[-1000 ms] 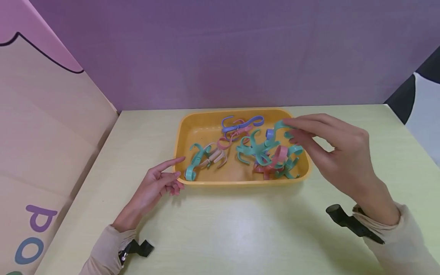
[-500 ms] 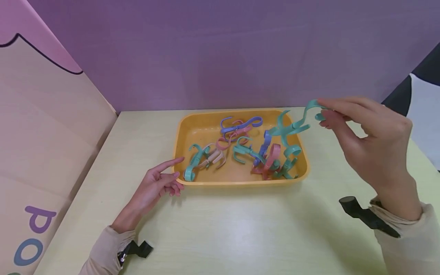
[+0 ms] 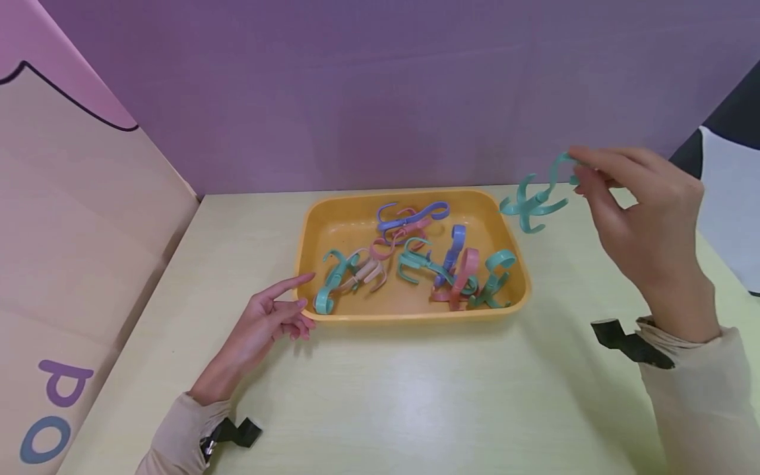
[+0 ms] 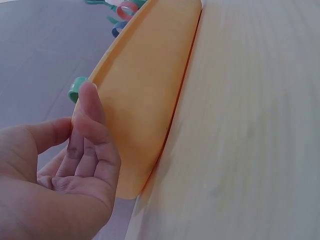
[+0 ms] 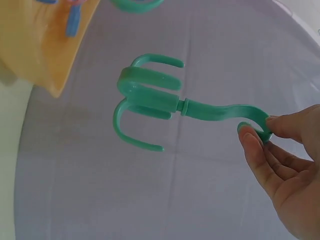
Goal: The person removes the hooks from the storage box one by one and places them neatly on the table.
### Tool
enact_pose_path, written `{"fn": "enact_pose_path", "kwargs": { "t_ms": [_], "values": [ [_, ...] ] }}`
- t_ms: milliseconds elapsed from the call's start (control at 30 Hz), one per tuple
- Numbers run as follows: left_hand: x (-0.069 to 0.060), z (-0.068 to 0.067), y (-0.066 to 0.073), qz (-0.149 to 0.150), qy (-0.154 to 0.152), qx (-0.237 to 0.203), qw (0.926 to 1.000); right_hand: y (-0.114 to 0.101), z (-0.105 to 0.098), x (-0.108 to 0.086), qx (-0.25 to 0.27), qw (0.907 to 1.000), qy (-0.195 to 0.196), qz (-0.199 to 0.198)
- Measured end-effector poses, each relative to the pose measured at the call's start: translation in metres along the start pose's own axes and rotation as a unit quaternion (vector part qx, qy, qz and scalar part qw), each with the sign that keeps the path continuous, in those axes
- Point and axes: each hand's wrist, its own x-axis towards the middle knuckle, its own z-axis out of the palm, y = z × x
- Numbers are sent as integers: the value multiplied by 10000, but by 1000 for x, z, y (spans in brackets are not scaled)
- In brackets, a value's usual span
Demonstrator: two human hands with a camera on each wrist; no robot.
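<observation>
In the head view my right hand [image 3: 653, 218] holds a green multi-claw hook hanger [image 3: 534, 203] in the air, to the right of the yellow tray [image 3: 410, 318]. Thumb and fingers pinch its curved top hook, as the right wrist view shows; the green hanger [image 5: 150, 97] points its claws away from the hand. My left hand [image 3: 267, 315] holds the tray's near left corner, the index finger reaching over the rim and the thumb on it. Inside the tray lie several similar hangers: green [image 3: 423, 262], blue [image 3: 412, 219], pink [image 3: 466, 274] and pale pink [image 3: 367, 272].
The tray stands on a pale wooden table [image 3: 380, 396], near a purple backdrop [image 3: 380, 99] behind. A cream panel with letters [image 3: 77, 264] rises at the left. A black and white shape [image 3: 730, 198] shows at the far right.
My right hand has lifted the green hanger out of the tray, up and to the right, clear of the other hangers. The left hand has stayed at the tray's corner.
</observation>
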Motion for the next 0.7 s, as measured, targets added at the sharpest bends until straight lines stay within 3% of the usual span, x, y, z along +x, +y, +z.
{"fn": "enact_pose_path", "kwargs": {
  "t_ms": [333, 700],
  "values": [
    [-2, -2, 0, 26, 26, -9, 10000, 46, 17, -7, -84, 9977, -544, 396],
    [0, -1, -1, 113, -33, 42, 9999, 75, 26, -19, -430, 9865, -1356, 813]
  ]
}}
